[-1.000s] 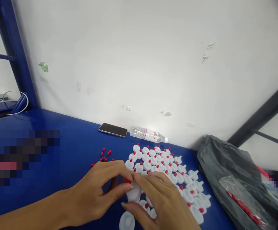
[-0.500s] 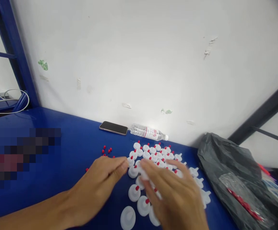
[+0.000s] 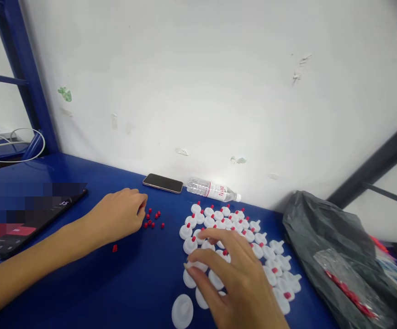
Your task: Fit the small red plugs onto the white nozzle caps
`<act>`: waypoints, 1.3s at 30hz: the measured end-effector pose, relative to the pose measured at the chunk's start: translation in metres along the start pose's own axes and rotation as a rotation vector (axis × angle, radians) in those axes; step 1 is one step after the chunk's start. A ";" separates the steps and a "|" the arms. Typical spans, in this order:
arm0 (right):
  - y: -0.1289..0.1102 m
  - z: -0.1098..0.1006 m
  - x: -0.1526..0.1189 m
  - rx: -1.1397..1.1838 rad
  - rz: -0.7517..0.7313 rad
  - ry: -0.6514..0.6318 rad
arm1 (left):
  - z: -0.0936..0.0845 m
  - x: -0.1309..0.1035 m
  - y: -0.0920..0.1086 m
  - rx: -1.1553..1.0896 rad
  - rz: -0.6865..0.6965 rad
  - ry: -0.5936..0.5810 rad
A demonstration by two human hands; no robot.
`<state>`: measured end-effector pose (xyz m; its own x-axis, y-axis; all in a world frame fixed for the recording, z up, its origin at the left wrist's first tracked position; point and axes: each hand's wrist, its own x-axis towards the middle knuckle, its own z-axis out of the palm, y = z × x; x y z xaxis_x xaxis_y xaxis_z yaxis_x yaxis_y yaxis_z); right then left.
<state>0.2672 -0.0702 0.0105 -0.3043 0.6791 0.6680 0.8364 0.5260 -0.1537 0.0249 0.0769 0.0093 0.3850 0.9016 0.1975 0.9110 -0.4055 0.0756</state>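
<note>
My left hand is curled low over the blue table, just left of several small red caps; its fingertips are turned away, so what they hold, if anything, is hidden. A single red cap lies below its wrist. Over the white nozzle lids hangs my right hand, its fingers bent and apart, thumb and index tips close to each other with no clear object between them. Many lids carry a red cap on the spout; some on the right, and one white lid in front, have bare spouts.
A phone and a clear plastic bottle lie along the wall. A black plastic bag with a clear bag of red caps sits at the right. A dark tablet-like screen is at the left.
My left hand has moved left, away from my right hand, to beside the loose red caps. My right hand has shifted slightly, and its fingers show more clearly over the lids.
</note>
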 end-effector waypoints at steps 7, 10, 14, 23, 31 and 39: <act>-0.008 0.021 -0.003 0.100 -0.039 -0.071 | 0.009 -0.001 -0.005 0.020 0.024 -0.095; -0.008 0.025 -0.005 0.114 -0.015 -0.105 | 0.008 -0.002 -0.003 0.034 0.022 -0.112; -0.004 0.022 -0.008 0.087 0.040 -0.078 | 0.008 -0.001 0.000 0.041 0.007 -0.119; 0.011 0.017 -0.013 -0.032 0.122 -0.162 | -0.002 0.000 0.008 0.024 -0.034 -0.035; 0.003 0.012 -0.011 0.010 0.180 -0.105 | -0.005 -0.015 0.023 -0.360 0.427 0.170; -0.001 0.011 -0.006 0.119 0.118 -0.102 | 0.012 -0.042 0.043 -0.337 0.753 0.144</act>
<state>0.2625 -0.0688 -0.0013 -0.2571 0.7847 0.5641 0.8109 0.4927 -0.3157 0.0498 0.0227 -0.0073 0.8292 0.3532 0.4333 0.3162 -0.9355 0.1575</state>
